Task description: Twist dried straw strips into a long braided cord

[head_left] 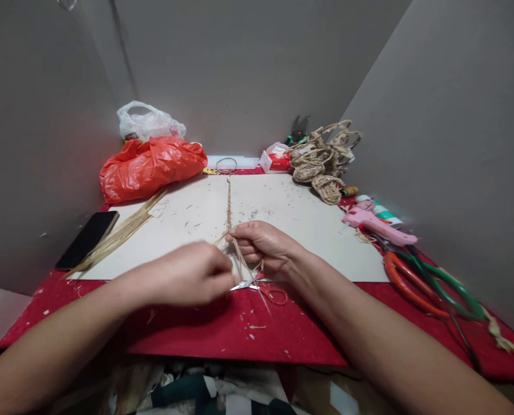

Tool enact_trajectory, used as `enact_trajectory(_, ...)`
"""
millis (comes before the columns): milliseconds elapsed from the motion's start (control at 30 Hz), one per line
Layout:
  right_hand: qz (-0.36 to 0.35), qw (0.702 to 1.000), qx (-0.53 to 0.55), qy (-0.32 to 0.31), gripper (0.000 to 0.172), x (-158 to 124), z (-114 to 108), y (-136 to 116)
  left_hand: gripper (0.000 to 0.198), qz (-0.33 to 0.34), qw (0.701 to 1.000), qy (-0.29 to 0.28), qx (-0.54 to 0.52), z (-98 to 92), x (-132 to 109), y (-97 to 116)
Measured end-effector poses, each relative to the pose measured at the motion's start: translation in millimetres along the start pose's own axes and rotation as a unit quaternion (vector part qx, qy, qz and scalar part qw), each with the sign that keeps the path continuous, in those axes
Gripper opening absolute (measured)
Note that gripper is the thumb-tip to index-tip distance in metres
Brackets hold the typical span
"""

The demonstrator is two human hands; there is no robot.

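Observation:
A thin braided straw cord (229, 202) runs away from me over the white board. Its near end is pinched between the thumb and fingers of my right hand (263, 243), where loose straw strands (240, 256) fan out toward me. My left hand (194, 274) is just left of and nearer than the pinch, curled and blurred by motion; whether a strand is in its fingers is hidden. Small scissors with red handles (277, 296) lie under the strands at the board's front edge, blades pointing left.
A white board (187, 230) covers much of the red cloth (187, 340). At left lie a phone (87, 239), a straw bundle (129, 230) and an orange bag (153, 167). At right are coiled rope (319, 155), a pink glue gun (380, 226) and large-handled shears (415, 285). Grey walls enclose the table.

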State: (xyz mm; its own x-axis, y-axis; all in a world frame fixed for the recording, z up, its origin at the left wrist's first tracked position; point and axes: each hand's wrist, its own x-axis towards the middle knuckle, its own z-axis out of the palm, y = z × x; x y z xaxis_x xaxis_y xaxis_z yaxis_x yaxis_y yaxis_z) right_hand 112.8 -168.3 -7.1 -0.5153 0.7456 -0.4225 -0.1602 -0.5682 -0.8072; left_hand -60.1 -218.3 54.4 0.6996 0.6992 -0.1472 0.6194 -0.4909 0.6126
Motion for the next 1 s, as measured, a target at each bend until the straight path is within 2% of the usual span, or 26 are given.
enact_trajectory(33,-0.003,1.000,0.001,-0.006,0.014,-0.1,-1.2,-0.6,0.029,-0.033,0.995,0.076,-0.062,-5.3,3.4,-6.7)
enact_trajectory(100,-0.007,1.000,-0.001,-0.015,0.013,0.3,-3.3,-1.1,0.021,-0.078,0.952,0.238,-0.174,-8.7,16.0,-23.8)
enact_trajectory(133,-0.009,1.000,-0.004,-0.018,0.013,0.7,-4.1,-1.1,0.016,-0.092,0.930,0.267,-0.234,-6.6,23.9,-32.5)
enact_trajectory(167,-0.011,1.000,-0.008,-0.023,0.013,1.3,-4.8,-1.1,0.014,-0.106,0.913,0.253,-0.302,-2.3,31.7,-40.2)
enact_trajectory(267,-0.014,0.999,-0.029,-0.035,0.014,3.3,-6.4,-0.7,0.015,-0.110,0.865,0.126,-0.472,15.6,49.2,-52.6)
enact_trajectory(367,-0.015,0.997,-0.060,-0.042,0.017,4.4,-8.1,-0.2,0.020,-0.128,0.839,0.059,-0.525,25.9,54.2,-51.6)
enact_trajectory(433,-0.023,0.995,-0.089,-0.039,0.017,4.1,-9.3,0.0,0.022,-0.148,0.854,0.060,-0.496,26.0,53.8,-49.8)
enact_trajectory(533,-0.045,0.983,-0.177,-0.017,0.016,1.9,-9.7,-0.6,0.021,-0.147,0.903,0.096,-0.391,23.6,54.5,-52.0)
enact_trajectory(633,-0.067,0.945,-0.318,0.023,0.016,-1.6,-6.7,-2.6,0.020,-0.098,0.936,0.112,-0.318,24.8,58.1,-57.3)
enact_trajectory(700,-0.081,0.911,-0.401,0.046,0.017,-3.7,-3.2,-4.1,0.021,-0.091,0.937,0.110,-0.320,27.2,60.3,-59.6)
enact_trajectory(767,-0.096,0.881,-0.458,0.069,0.018,-4.8,0.0,-4.5,0.022,-0.121,0.925,0.103,-0.344,28.9,61.4,-60.2)
enact_trajectory(833,-0.114,0.854,-0.499,0.093,0.018,-5.0,1.6,-3.6,0.023,-0.150,0.912,0.086,-0.373,29.4,61.6,-59.7)
enact_trajectory(1000,-0.158,0.803,-0.564,0.113,0.021,-6.6,0.0,-1.9,0.023,-0.157,0.885,0.048,-0.436,27.1,61.6,-56.9)
